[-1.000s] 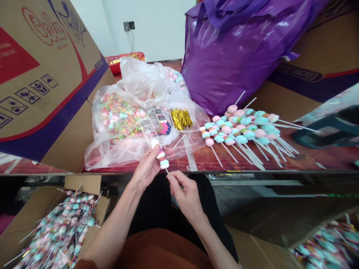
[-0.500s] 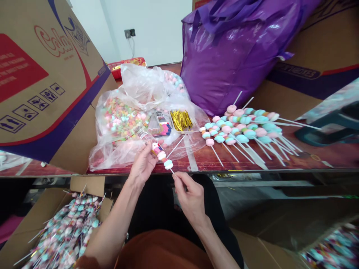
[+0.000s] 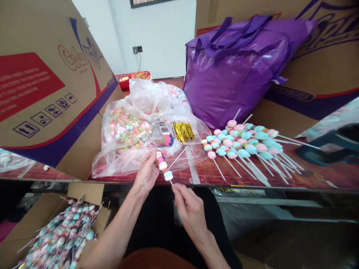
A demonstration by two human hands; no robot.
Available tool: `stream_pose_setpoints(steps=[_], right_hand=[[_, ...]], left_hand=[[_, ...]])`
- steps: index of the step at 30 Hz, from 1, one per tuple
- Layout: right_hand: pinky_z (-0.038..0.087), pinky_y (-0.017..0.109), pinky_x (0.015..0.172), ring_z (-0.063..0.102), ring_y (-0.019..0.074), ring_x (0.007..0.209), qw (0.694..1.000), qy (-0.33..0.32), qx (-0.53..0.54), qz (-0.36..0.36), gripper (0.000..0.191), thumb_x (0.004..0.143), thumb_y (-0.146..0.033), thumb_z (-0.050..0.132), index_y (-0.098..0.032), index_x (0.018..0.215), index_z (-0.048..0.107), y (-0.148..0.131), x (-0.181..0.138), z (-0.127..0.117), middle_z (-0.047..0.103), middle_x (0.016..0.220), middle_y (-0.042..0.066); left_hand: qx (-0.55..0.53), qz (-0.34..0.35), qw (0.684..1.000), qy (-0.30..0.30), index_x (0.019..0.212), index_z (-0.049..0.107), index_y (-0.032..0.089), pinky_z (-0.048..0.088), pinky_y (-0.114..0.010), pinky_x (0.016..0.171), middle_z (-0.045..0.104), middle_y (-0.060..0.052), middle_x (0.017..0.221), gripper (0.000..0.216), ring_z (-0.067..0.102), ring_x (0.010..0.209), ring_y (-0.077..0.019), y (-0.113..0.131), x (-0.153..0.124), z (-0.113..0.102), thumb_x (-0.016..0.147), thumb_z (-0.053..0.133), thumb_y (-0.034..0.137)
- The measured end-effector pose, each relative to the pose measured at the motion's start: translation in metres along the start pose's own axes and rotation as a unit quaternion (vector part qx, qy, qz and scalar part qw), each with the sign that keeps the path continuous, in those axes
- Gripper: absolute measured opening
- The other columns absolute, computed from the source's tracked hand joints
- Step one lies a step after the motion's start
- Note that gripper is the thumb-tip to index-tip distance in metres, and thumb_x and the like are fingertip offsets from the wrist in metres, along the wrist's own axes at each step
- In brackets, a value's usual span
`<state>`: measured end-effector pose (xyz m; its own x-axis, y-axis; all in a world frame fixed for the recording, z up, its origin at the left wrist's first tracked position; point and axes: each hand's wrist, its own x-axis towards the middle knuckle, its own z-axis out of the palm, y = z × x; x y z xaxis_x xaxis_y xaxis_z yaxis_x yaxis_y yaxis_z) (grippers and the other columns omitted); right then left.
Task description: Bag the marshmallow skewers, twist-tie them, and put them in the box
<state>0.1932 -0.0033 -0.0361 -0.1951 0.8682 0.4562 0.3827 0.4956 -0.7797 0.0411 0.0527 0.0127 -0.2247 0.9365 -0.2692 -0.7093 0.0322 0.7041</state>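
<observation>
My left hand (image 3: 147, 172) is closed around a small clear printed plastic bag (image 3: 159, 157), whose top end points up and away from me. Part of a marshmallow skewer (image 3: 168, 175) is inside the bag; its lower white and pale blue pieces stick out. Between thumb and fingers, my right hand (image 3: 188, 201) pinches the skewer's white stick below the lowest marshmallow. Just beyond, a stack of flat printed bags (image 3: 164, 139) and a tray of gold twist ties (image 3: 183, 132) lie on a large clear plastic bag (image 3: 112, 164). A single white stick (image 3: 178, 157) lies nearby on the table.
Several unwrapped marshmallow skewers (image 3: 244, 144) are piled at right, before a purple bag (image 3: 230, 78). Loose candies (image 3: 126, 129) fill the clear bag. A large carton (image 3: 56, 123) stands left. Below the table edge, an open box (image 3: 60, 231) holds many skewers.
The view has tilted up, so everything appears lower. The marshmallow skewer seems slightly deeper in the small bag. Both hands keep their hold.
</observation>
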Motion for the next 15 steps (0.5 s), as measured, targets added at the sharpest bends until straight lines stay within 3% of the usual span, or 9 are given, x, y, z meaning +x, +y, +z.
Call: stream_pose_setpoints(steps=[3,15], right_hand=[[0.041,0.024,0.056,0.051,0.0138,0.054,0.997,-0.020,0.044,0.058,0.024,0.100,-0.026,0.047,-0.021,0.089,0.067,-0.001,0.002,0.004,0.053,0.057,-0.003],[0.036,0.023,0.049,0.043,0.0101,0.046,0.966,-0.033,0.167,0.195,0.028,0.099,-0.037,0.048,-0.020,0.077,0.057,-0.019,0.024,0.016,0.047,0.053,-0.006]], left_hand=[[0.007,-0.001,1.000,-0.008,0.088,0.067,0.014,0.055,-0.031,0.077,0.075,-0.009,0.085,0.035,0.074,0.087,-0.0235,-0.004,0.000,0.001,0.071,0.085,0.038],[0.055,-0.048,0.996,-0.051,0.085,0.069,0.014,0.057,-0.032,0.078,0.075,-0.010,0.084,0.033,0.073,0.092,-0.0252,-0.012,-0.013,-0.002,0.073,0.082,0.042]])
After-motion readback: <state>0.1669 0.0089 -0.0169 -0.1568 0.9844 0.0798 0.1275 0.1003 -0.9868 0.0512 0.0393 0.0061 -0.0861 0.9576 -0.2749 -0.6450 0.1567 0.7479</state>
